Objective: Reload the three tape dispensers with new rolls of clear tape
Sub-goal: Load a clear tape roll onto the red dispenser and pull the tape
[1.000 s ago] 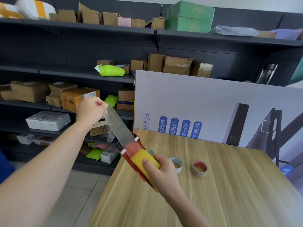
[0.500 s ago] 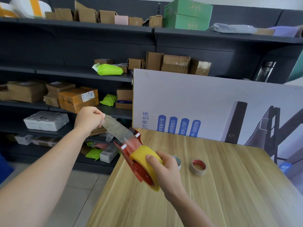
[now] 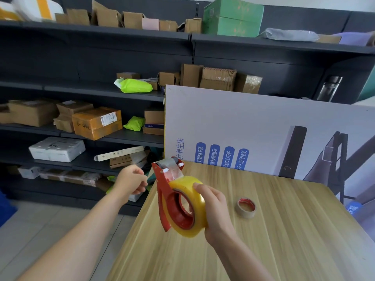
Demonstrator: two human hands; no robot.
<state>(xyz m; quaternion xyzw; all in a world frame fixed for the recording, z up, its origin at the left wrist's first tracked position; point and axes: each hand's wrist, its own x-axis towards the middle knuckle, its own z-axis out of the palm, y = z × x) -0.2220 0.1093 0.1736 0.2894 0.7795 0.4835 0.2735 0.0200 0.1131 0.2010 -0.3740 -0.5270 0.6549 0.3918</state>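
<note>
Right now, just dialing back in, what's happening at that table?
A person's right-hand grip holds a red tape dispenser above the wooden table, fingers round the yellowish clear roll mounted in it. The tape end lies over the roller at its head. The left-hand grip hovers beside that head, fingers curled; whether it pinches anything is unclear. A small tape core lies on the table.

Red tape dispenser (image 3: 165, 191) tilted above table, yellowish roll (image 3: 190, 207) loaded.
</note>
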